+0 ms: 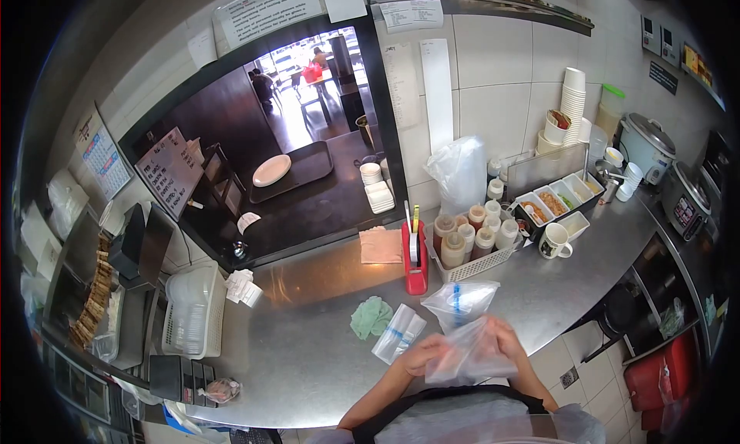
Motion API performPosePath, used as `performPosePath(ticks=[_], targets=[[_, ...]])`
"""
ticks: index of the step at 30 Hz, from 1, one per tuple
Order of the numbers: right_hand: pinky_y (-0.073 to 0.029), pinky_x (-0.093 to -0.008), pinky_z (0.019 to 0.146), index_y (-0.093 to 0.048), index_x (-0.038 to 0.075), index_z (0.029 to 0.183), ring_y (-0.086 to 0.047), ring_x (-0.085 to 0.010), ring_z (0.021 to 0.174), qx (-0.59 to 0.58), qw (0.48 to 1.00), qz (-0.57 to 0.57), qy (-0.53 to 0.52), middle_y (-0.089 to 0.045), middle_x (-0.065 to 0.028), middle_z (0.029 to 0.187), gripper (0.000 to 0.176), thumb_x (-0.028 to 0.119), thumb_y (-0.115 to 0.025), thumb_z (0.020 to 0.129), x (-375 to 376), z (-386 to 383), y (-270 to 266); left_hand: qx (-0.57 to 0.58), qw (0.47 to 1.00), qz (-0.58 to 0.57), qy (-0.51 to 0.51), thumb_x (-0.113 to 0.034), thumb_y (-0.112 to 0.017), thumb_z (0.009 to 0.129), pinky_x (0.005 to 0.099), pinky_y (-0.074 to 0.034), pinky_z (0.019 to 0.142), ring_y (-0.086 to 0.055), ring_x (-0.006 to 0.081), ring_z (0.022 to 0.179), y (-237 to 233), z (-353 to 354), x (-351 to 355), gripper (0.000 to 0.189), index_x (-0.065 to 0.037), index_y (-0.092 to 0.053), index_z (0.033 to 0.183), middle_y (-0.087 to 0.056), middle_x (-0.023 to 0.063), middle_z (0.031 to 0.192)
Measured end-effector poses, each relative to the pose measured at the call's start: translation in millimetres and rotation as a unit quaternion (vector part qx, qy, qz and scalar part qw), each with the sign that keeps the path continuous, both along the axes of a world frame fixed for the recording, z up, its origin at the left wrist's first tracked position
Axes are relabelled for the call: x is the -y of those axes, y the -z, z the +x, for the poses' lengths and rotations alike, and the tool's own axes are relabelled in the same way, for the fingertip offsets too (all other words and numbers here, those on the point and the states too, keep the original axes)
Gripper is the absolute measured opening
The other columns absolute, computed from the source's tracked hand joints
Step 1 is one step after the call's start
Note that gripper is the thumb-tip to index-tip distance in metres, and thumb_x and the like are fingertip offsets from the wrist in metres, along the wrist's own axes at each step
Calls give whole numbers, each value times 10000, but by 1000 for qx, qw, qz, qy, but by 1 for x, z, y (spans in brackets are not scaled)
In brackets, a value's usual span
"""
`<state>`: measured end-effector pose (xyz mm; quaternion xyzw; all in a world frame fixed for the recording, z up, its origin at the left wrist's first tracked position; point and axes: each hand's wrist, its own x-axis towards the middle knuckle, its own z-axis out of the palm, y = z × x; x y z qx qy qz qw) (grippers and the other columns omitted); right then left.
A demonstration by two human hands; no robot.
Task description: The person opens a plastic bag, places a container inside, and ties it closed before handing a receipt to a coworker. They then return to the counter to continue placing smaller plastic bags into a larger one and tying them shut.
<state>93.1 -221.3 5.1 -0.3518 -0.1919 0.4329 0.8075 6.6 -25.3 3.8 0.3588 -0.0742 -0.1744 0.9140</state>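
A clear plastic bag (467, 359) hangs between my two hands, close to my body at the counter's front edge. My left hand (424, 354) is closed on its left side, and my right hand (505, 338) pinches its upper right edge. Just beyond lies another clear bag (472, 299) with a blue stripe, flat on the steel counter. To the left of my left hand is a folded stack of clear bags (399, 334), banded in blue. A crumpled green cloth (371, 317) rests beside that stack. My fingertips are partly hidden by the film.
A red tape dispenser (415, 263) stands behind the bags, beside a basket (474, 270) of sauce bottles. Further right are a mug (554, 242) and a topping container (559, 201). A pink cloth (381, 246) lies near the serving window, which holds a tray (312, 166).
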Motion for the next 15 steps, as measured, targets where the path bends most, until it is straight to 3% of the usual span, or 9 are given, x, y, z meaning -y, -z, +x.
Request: performPosePath(ticks=[2, 3, 5, 6, 8, 9, 11, 14, 15], targets=[[-442, -230, 699, -543, 7, 1041, -556, -99, 800, 82, 990, -85, -77, -582, -57, 912, 244, 172, -570, 864, -6, 0, 8, 133, 958, -252, 5, -261, -521, 903, 205, -406, 557, -519, 69, 688, -3, 18, -4, 230, -55, -540, 801, -568, 30, 798], [-472, -233, 628, -544, 1, 1026, -581, -105, 708, 158, 979, -28, -123, -613, -80, 861, 295, 186, -629, 813, -7, 6, 12, 101, 959, -264, 21, -247, -527, 900, 204, -412, 558, -526, 77, 703, -4, 21, -7, 214, -54, -557, 812, -572, 36, 809], [-453, -225, 583, -566, 14, 951, -565, -86, 668, 182, 980, 20, -82, -602, -46, 808, 215, 146, -643, 799, 5, 18, 13, 35, 956, -288, 51, -218, -538, 894, 203, -425, 559, -541, 92, 731, -7, 23, -12, 185, -51, -590, 835, -579, 48, 830], [-443, -221, 561, -578, 20, 914, -558, -76, 648, 197, 978, 44, -59, -596, -29, 781, 176, 126, -650, 793, 9, 27, 10, 29, 987, -154, 26, -198, -546, 889, 206, -431, 553, -542, 101, 744, -12, 26, -17, 160, -49, -594, 856, -576, 50, 845], [-428, -216, 510, -590, 14, 857, -548, -75, 584, 77, 986, 85, 123, -594, -22, 718, 108, 71, -646, 785, 3, 27, -35, 14, 992, 122, -24, -157, -562, 877, 212, -444, 543, -544, 119, 770, -22, 32, -28, 123, -43, -602, 899, -570, 56, 874], [-428, -216, 506, -592, 13, 856, -548, -74, 584, 138, 971, 36, 191, -594, -24, 718, 90, 55, -635, 789, -2, 33, -42, 68, 967, 216, -119, -151, -565, 875, 215, -444, 532, -546, 124, 771, -25, 38, -26, 121, -40, -591, 914, -566, 59, 890], [-427, -216, 497, -594, 10, 853, -549, -73, 584, 258, 911, -66, 316, -595, -28, 719, 60, 21, -614, 798, -10, 42, -49, 171, 855, 384, -303, -139, -570, 869, 221, -445, 511, -552, 134, 773, -29, 53, -12, 130, -33, -570, 945, -559, 65, 922], [-428, -206, 508, -592, 9, 869, -548, -61, 593, 243, 878, -152, 384, -600, -26, 737, 51, -5, -572, 825, -29, 45, -42, 217, 727, 480, -441, -118, -562, 871, 237, -461, 535, -570, 164, 763, -39, 69, -4, 147, -24, -547, 984, -548, 80, 984], [-431, -197, 529, -590, 12, 883, -547, -50, 617, 235, 880, -188, 367, -603, -17, 767, 100, -25, -569, 793, -30, 45, -39, 209, 740, 474, -430, -137, -552, 880, 256, -469, 546, -585, 192, 748, -10, 80, -5, 166, -23, -526, 997, -575, 98, 959]])
